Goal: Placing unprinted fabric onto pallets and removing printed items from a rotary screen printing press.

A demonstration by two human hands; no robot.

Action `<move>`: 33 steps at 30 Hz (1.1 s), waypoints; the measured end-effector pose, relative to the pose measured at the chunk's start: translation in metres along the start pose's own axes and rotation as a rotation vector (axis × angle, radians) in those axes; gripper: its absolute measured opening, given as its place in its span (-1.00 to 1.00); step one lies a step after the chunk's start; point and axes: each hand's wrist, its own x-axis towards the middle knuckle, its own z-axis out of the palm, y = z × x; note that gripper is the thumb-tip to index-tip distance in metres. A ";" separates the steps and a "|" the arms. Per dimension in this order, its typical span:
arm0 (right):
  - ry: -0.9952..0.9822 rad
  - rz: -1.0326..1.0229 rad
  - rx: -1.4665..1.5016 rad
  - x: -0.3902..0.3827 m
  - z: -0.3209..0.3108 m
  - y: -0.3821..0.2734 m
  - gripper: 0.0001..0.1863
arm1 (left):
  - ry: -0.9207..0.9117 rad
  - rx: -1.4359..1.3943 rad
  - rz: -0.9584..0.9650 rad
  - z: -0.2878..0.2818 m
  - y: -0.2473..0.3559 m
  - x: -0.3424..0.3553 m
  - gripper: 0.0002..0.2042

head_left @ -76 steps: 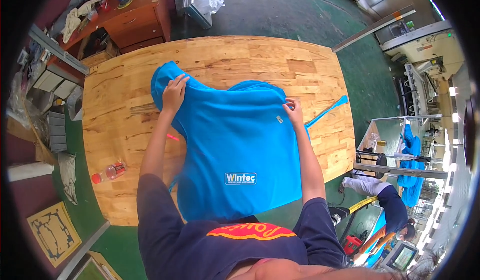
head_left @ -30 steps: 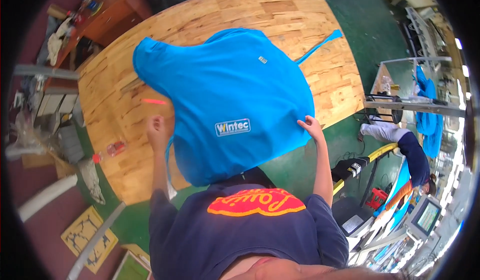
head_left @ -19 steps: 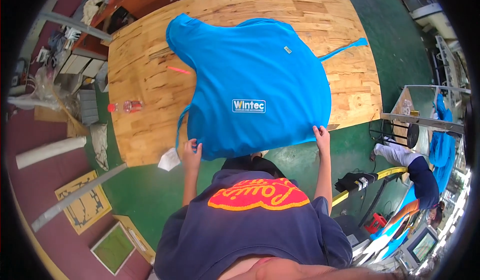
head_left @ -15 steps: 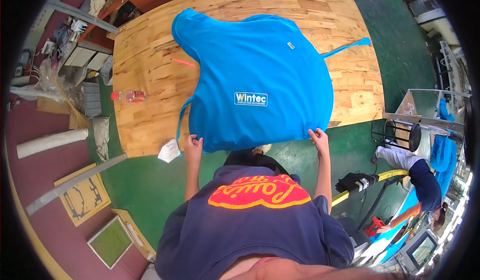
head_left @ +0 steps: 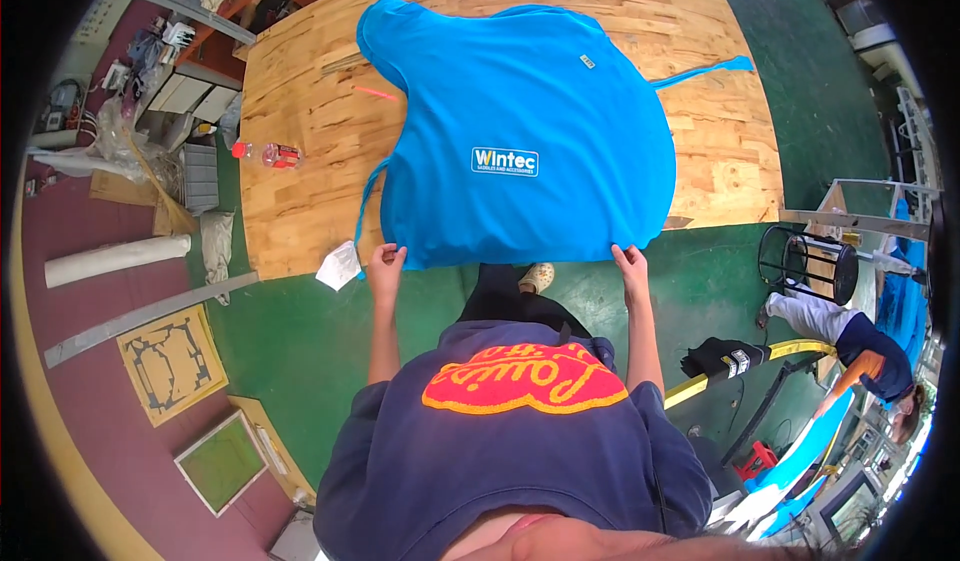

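Since the earliest frame, the left hand (head_left: pixel 386 266) has come from the far left lobe of the blue cloth cover (head_left: pixel 540 96) to its near left corner, and the right hand (head_left: pixel 632 266) from the cover's right side to its near right corner. Each hand now has its thumb and fingers pinched on the near hem, with the two hands well apart. The cover lies spread over the wooden table (head_left: pixel 300 206), its near edge reaching past the tabletop above the green floor (head_left: pixel 270 351).

One blue strap (head_left: pixel 705 73) stretches from the cover's right side across the wood; a thinner blue cord (head_left: pixel 367 206) runs down its left side toward a white paper tag (head_left: pixel 340 266), just beside the left hand. Farther left, a clear bottle (head_left: pixel 270 155) with a red cap lies on its side, and a pink strip (head_left: pixel 376 93) rests near the cover. At the right, beyond a black stool (head_left: pixel 845 273), another person (head_left: pixel 872 351) bends forward.
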 end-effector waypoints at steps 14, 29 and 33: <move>-0.030 -0.131 0.059 0.002 -0.005 -0.004 -0.84 | 0.101 -0.179 -0.009 -0.008 0.002 -0.011 -0.80; -0.026 -0.023 0.086 -0.002 -0.016 -0.011 -0.40 | -0.027 -0.615 -0.297 0.013 -0.020 -0.016 -0.83; -0.017 -0.126 0.104 -0.007 -0.016 -0.014 -0.41 | 0.042 -0.632 -0.265 0.020 -0.020 -0.031 -0.82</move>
